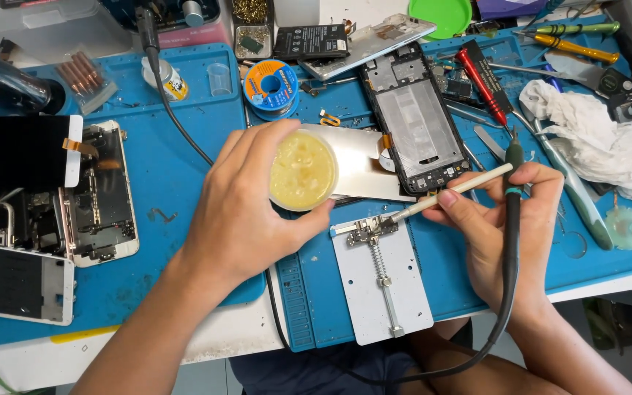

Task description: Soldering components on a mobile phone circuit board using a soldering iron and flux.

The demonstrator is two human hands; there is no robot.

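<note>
Fingers of left hand (239, 212) hide jar (303, 170) rim (contents yellowish).

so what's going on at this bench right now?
A person is at a phone repair bench. The left hand holds up a small round tub of yellowish paste. The right hand holds a soldering iron with its cable trailing down, plus a thin white stick whose tip rests at a small part clamped in the metal jig on the blue mat. An opened phone frame lies just behind, with more stripped phones at the left.
</note>
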